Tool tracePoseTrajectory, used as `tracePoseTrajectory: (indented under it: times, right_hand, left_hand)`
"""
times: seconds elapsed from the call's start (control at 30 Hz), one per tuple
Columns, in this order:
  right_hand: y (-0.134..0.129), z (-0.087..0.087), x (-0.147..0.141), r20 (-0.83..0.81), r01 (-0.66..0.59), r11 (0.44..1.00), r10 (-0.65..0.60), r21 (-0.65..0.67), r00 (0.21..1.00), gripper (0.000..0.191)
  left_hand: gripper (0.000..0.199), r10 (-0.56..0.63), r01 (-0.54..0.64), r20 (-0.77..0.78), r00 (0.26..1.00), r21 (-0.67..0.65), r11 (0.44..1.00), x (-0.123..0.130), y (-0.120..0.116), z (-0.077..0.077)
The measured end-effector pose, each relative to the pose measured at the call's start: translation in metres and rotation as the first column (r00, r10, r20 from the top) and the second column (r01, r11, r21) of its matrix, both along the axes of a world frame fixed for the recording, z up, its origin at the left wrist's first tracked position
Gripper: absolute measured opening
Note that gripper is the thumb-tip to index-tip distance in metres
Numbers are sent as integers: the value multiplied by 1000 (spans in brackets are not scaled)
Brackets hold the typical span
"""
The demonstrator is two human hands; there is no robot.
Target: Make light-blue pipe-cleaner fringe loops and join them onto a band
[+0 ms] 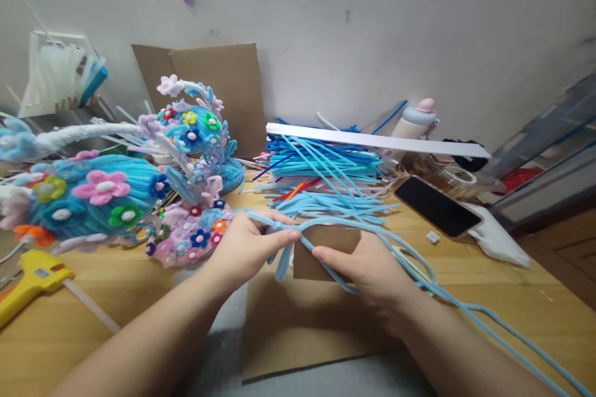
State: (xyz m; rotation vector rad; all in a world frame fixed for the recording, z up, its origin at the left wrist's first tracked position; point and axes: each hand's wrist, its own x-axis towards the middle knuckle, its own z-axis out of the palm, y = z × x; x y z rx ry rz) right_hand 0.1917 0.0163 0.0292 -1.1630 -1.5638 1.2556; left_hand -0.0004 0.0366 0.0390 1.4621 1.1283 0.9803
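Observation:
My left hand (pixel 246 245) is closed, its thumb and fingers pinching a light blue pipe cleaner (pixel 335 221) that is bent into loops below the fingertips. My right hand (pixel 361 260) is closed on a strand of the same pipe cleaner, with the thumb on top. Long light blue strands (pixel 479 313) run from the hands over my right forearm to the lower right. A small brown cardboard piece (pixel 310 263) shows behind and between the hands; I cannot tell if the right fingers touch it. Under the hands lies a larger cardboard sheet (pixel 288 329).
Pipe-cleaner flower baskets (pixel 97 198) stand at left, above a yellow glue gun (pixel 35 282). A pile of blue pipe cleaners (pixel 326 161) lies behind the hands under a white strip (pixel 372 139). A phone (pixel 437 205) and a bottle (pixel 414 124) are at right.

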Motion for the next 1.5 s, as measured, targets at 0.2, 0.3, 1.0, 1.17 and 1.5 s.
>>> tracePoseTrajectory:
  times: [0.2, 0.3, 1.0, 1.17, 1.5]
  right_hand:
    - [5, 3, 5, -63, -137, 990, 138, 30, 988, 40]
    - [4, 3, 5, -58, -139, 990, 139, 14, 989, 38]
    - [0, 4, 5, -11, -70, 997, 71, 42, 997, 34]
    - [2, 4, 7, -78, -96, 995, 95, -14, 992, 36]
    - [11, 6, 16, 48, 237, 887, -278, 397, 959, 7]
  left_hand:
    - [26, 37, -35, 56, 998, -35, 999, 2, -3, 1]
    - [30, 59, -55, 62, 996, -63, 996, 2, -3, 1]
    - [28, -13, 14, 8, 1000, -52, 999, 2, -4, 1]
    - [22, -7, 11, -83, 997, 43, 999, 2, -5, 4]
    - [23, 9, -10, -81, 997, -22, 1000, 8, -9, 4]
